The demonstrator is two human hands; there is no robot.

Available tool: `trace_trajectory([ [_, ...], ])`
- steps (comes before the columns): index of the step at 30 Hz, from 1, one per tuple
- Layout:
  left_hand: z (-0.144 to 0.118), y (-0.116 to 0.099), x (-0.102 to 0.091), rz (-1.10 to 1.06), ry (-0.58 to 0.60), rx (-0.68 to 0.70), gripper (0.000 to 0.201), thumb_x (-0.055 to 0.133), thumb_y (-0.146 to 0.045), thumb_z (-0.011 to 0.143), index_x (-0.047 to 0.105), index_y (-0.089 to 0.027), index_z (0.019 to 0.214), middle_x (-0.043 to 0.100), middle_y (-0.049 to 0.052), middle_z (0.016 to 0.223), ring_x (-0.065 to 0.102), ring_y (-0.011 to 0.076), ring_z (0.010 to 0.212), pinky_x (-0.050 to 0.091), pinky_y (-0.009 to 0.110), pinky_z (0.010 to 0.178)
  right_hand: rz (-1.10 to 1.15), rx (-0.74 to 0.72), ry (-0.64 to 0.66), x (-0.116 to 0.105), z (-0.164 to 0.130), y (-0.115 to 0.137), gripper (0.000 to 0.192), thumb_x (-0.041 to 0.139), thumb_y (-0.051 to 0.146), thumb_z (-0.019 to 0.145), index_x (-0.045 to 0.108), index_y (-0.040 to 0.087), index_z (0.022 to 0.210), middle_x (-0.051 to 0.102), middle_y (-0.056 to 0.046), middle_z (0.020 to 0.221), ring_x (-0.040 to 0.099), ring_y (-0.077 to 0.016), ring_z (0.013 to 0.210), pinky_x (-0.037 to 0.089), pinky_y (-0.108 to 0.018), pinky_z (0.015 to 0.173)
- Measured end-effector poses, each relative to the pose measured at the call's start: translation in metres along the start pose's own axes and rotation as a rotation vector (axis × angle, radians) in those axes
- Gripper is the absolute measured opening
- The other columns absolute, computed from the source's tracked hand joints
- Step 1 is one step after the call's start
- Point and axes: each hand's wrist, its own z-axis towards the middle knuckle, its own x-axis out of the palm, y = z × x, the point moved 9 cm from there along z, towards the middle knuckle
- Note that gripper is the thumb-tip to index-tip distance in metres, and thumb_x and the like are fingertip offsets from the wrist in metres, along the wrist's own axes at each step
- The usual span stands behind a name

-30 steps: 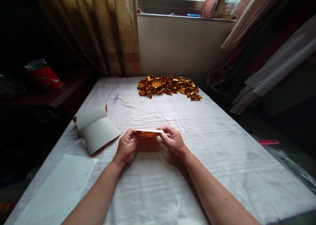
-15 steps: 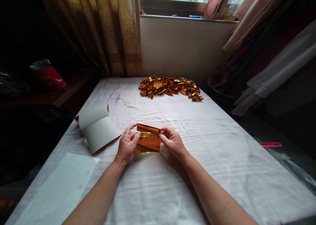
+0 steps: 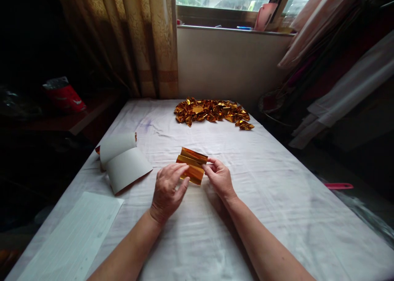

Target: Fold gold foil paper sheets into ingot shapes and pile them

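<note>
A shiny gold foil sheet (image 3: pixel 193 166) with a crease across it is held tilted above the middle of the cloth-covered table (image 3: pixel 191 240). My right hand (image 3: pixel 219 177) pinches its right edge between thumb and fingers. My left hand (image 3: pixel 170 190) is at the sheet's lower left, its thumb and fingers apart, the fingertips over the foil; whether they touch it I cannot tell. To the left lie white-backed foil sheets (image 3: pixel 127 168), curled, with orange-gold showing at their edges. Folded gold foil pieces (image 3: pixel 212 110) are heaped at the table's far edge.
A pale lined paper sheet (image 3: pixel 74 236) lies at the table's front left. A gold curtain (image 3: pixel 150 42) hangs behind, beside a window sill with a pink cup (image 3: pixel 265 17). Clothes (image 3: pixel 338 88) hang at the right. A red packet (image 3: pixel 66 95) sits on a side shelf at the left.
My left hand has let go of the foil's left edge and moved lower, its fingers now apart. The sheet has turned and shifted slightly right, still in my right hand.
</note>
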Motion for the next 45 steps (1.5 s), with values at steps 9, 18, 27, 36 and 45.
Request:
trace_trajectory([
  [9, -0.007, -0.013, 0.025, 0.128, 0.156, -0.030, 0.040, 0.052, -0.035, 0.093, 0.056, -0.022, 0.131, 0.062, 0.011, 0.131, 0.054, 0.0266, 0.122, 0.037, 0.044, 0.103, 0.194, -0.058, 0.138, 0.027, -0.016, 0.022, 0.022, 0.070, 0.041, 0.075, 0.068, 0.022, 0.086, 0.075, -0.002, 0.085, 0.070, -0.0188, 0.079, 0.058, -0.033, 0.076],
  [18, -0.002, 0.005, 0.010, 0.093, 0.095, -0.160, 0.033, 0.054, -0.047, 0.091, 0.064, -0.021, 0.109, 0.070, 0.008, 0.109, 0.063, 0.0237, 0.101, 0.042, 0.037, 0.089, -0.004, -0.227, 0.252, 0.037, -0.032, 0.048, 0.020, 0.055, 0.033, 0.087, 0.071, 0.022, 0.095, 0.074, -0.004, 0.095, 0.069, -0.0194, 0.091, 0.055, -0.034, 0.083],
  [27, 0.001, 0.020, -0.007, 0.053, -0.046, -0.161, 0.022, 0.052, -0.037, 0.093, 0.068, -0.022, 0.090, 0.075, 0.004, 0.087, 0.068, 0.0189, 0.080, 0.047, 0.032, 0.077, -0.260, -0.442, 0.216, 0.037, -0.036, 0.056, 0.025, 0.056, 0.026, 0.085, 0.067, 0.026, 0.107, 0.073, -0.005, 0.104, 0.066, -0.0206, 0.096, 0.054, -0.034, 0.082],
  [36, 0.006, 0.029, -0.023, -0.304, -0.193, -0.184, 0.018, 0.057, -0.036, 0.091, 0.066, -0.021, 0.086, 0.069, 0.004, 0.089, 0.065, 0.0168, 0.087, 0.052, 0.030, 0.080, -0.212, -0.193, 0.194, 0.011, -0.007, 0.024, 0.041, 0.072, 0.038, 0.071, 0.068, 0.022, 0.108, 0.070, -0.007, 0.106, 0.065, -0.0246, 0.097, 0.053, -0.038, 0.084],
  [45, 0.007, 0.030, -0.021, -0.185, -0.116, -0.117, 0.011, 0.060, -0.028, 0.088, 0.068, -0.021, 0.085, 0.068, 0.002, 0.079, 0.062, 0.0154, 0.076, 0.050, 0.028, 0.074, -0.281, -0.579, 0.141, 0.000, -0.020, 0.074, 0.009, 0.065, 0.028, 0.085, 0.075, 0.026, 0.086, 0.074, -0.003, 0.089, 0.067, -0.0203, 0.084, 0.053, -0.035, 0.079],
])
